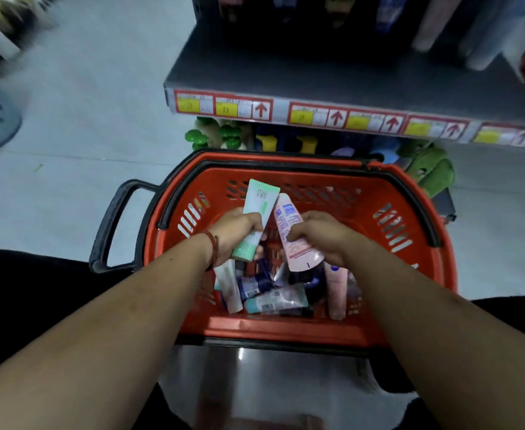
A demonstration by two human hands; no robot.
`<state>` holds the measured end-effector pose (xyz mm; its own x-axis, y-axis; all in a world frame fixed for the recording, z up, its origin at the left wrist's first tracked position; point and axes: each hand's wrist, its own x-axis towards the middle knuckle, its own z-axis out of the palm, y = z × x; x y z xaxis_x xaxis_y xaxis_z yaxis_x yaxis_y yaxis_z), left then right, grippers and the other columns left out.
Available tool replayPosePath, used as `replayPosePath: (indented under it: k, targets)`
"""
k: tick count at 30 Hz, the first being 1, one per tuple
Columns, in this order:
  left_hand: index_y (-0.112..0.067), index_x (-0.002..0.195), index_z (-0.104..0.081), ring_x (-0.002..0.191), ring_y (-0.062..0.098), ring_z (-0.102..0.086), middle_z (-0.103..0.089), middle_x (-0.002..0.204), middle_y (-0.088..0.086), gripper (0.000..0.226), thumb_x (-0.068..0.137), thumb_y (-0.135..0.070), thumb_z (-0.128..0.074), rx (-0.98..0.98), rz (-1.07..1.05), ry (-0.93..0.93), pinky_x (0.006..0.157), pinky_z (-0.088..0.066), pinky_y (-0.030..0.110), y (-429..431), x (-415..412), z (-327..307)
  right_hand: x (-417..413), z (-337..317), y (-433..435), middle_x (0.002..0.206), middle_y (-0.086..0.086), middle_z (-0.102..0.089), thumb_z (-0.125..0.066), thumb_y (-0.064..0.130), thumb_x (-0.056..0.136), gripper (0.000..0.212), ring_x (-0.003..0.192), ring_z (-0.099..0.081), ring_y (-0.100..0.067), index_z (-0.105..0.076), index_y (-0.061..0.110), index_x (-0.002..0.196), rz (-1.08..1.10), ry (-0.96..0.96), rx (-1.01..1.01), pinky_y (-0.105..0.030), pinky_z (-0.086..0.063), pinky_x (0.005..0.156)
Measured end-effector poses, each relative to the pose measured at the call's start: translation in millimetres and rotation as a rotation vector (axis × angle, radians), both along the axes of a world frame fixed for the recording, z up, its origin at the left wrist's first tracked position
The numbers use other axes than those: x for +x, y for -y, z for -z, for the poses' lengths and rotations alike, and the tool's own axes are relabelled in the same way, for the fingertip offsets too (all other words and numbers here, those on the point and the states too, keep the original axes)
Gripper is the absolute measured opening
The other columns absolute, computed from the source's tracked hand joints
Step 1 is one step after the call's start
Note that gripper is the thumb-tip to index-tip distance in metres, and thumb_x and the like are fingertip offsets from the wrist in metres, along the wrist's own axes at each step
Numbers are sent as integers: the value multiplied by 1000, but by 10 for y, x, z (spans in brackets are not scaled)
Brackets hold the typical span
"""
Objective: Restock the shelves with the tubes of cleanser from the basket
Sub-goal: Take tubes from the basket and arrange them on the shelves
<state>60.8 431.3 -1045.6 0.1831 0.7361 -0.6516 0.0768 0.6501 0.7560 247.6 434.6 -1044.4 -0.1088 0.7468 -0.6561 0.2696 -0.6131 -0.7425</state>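
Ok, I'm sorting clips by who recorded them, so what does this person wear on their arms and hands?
No sleeves or gloves show: both arms are bare up to the frame edge, and so are the left hand and the right hand. The left wrist carries a thin red bracelet, which looks like cord or small beads. The right wrist wears nothing visible, and no watch shows on either arm.

Orange-red basket (pixel 286 332) with a black rim, on a pale grey floor (pixel 84 125).
Slotted holes pattern the basket's walls. The mint-green tube (pixel 256 209) fades to white and bears a green patch; the pink tube (pixel 289 221) carries blue and red print. The loose tubes (pixel 275 301) are white, navy, teal and pink. The grey shelf (pixel 317 79) has red-framed price labels (pixel 224 106) with yellow panels and red arrows. The cord bracelet (pixel 214 249) is red.
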Motion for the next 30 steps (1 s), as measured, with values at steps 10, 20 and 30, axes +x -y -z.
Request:
replayPosePath:
  k: [10, 20, 30]
  targets:
    - [-2, 120, -52, 65, 29, -59, -55, 85, 18, 32, 91, 1, -39, 214, 38, 83, 66, -54, 37, -439, -192, -1369, 390, -1506, -478, 104, -37, -68, -63, -11, 87, 35, 80, -73, -39, -57, -8, 122, -52, -77, 187, -40, -63, 59]
    - [1, 131, -50, 71, 24, -62, -64, 88, 16, 38, 95, -8, -42, 240, -245, 404, 68, -59, 35, -751, -175, -1596, 373, -1579, -778, 75, -11, -71, -79, 4, 76, 34, 55, -63, -17, -65, -4, 106, 526, -451, 360, -22, -46, 51]
    - [-2, 130, -50, 74, 26, -62, -67, 90, 17, 35, 97, -8, -44, 200, -315, 460, 68, -60, 36, -776, 14, -1472, 361, -1581, -737, 90, -18, -72, -58, 29, 100, 33, 82, -74, -31, -57, 5, 122, 622, -723, 175, -46, -63, 68]
